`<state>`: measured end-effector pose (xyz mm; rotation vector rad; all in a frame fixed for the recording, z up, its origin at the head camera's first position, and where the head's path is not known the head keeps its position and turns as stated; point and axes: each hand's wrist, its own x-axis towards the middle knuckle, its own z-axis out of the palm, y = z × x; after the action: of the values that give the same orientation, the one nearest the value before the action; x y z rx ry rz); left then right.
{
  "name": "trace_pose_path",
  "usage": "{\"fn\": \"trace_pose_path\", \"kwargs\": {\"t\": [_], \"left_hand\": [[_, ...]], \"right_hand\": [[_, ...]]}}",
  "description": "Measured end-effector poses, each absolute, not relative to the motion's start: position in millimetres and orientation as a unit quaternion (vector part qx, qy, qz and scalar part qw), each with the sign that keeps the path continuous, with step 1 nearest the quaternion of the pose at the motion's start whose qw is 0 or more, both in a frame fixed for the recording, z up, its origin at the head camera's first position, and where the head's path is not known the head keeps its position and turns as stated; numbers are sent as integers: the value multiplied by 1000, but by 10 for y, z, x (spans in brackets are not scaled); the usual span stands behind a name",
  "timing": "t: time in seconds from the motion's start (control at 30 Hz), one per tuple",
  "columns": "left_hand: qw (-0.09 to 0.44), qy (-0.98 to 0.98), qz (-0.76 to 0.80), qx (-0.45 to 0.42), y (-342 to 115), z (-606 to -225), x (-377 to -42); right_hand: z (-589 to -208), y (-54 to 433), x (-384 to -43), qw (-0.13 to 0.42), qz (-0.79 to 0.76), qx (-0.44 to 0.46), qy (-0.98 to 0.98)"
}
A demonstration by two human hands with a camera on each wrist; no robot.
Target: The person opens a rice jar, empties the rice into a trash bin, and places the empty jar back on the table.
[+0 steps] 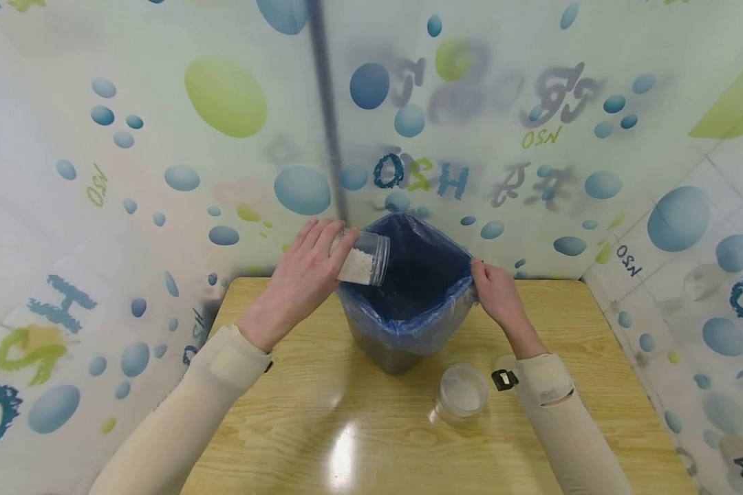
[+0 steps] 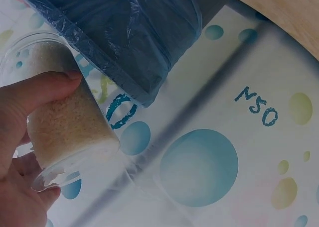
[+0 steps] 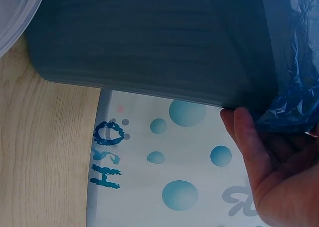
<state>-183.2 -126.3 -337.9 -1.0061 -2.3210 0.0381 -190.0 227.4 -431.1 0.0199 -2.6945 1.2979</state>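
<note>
My left hand (image 1: 303, 278) grips a clear jar (image 1: 364, 258) that lies tipped on its side, its mouth over the left rim of a grey bin (image 1: 384, 352). Pale, rice-like grains fill part of the jar (image 2: 75, 122) in the left wrist view. A blue bin bag (image 1: 402, 333) lines the bin and folds over its rim. On the opposite side, my right hand (image 1: 500, 294) pinches the bag-covered rim. The right wrist view shows that hand (image 3: 279, 174) against the bin's wall (image 3: 149, 43); the bag partly hides its fingers. The bin's bottom is dark.
A clear round container (image 1: 462, 392) stands on the wooden table (image 1: 285, 426), in front of the bin and near my right wrist. Behind the table hangs a patterned curtain (image 1: 223, 165), close to the bin.
</note>
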Motion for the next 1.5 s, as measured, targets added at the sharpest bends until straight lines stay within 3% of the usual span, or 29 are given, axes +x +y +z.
{"fn": "trace_pose_path", "kwargs": {"t": [1.5], "left_hand": [[319,-864,45,-388,-1240,-3398,-1844]], "right_hand": [[-4321,2281,-1901,82,429,9,-900]]}}
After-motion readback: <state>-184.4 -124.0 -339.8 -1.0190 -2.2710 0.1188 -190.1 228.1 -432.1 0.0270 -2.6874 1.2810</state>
